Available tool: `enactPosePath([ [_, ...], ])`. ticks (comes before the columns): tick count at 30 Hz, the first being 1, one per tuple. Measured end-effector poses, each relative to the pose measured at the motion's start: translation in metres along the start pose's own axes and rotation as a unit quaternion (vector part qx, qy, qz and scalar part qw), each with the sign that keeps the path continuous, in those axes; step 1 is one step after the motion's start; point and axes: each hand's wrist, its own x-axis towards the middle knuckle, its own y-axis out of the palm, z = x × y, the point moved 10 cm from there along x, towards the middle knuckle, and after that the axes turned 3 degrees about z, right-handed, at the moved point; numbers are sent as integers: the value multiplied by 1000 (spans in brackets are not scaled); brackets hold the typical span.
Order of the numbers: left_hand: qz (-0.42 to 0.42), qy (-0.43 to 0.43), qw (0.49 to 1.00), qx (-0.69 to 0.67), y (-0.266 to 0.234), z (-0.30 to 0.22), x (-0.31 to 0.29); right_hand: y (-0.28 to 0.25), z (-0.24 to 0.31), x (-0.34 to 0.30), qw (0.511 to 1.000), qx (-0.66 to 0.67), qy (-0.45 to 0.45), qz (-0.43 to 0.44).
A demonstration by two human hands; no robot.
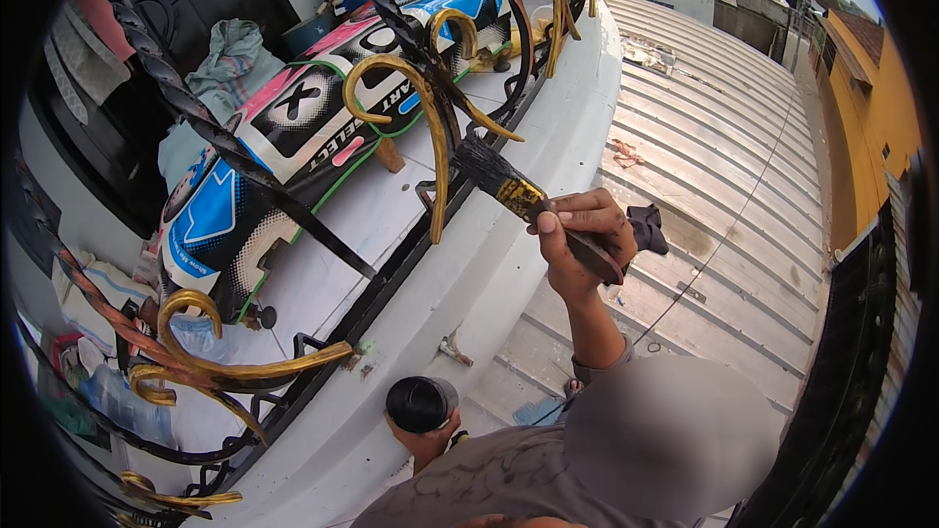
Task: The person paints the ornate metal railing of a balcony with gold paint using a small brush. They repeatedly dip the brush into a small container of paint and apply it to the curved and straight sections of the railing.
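Paintbrush [520, 198]: clamped by right fingers [595, 217] | bristles [477, 158] ahead, by railing [442, 112] | dark cup [423, 403]: gripped in left fingers [452, 422]

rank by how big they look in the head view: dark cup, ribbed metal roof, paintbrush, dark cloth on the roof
1. Ribbed metal roof
2. Paintbrush, partly covered by fingers
3. Dark cup
4. Dark cloth

The cloth looks farther away, so its real size is unsure.

Rough-bristled brush [520, 198]; ridged metal roofing [706, 117]
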Motion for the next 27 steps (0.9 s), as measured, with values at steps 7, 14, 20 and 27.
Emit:
enactPosePath([
  [7, -51, 8, 993, -109, -1, -2, -1, 14, -81, -54, 912, 212, 338, -92],
  [14, 72, 24, 994, 81, 11, 8, 1, 20, -66, -34, 933, 213, 277, -91],
  [20, 35, 37, 997, 52, 8, 12, -2, 11, -3, -11, 996, 26, 57, -67],
  [27, 47, 0, 998, 31, 7, 19, -2, 25, 19, 6, 992, -109, -48, 51],
])
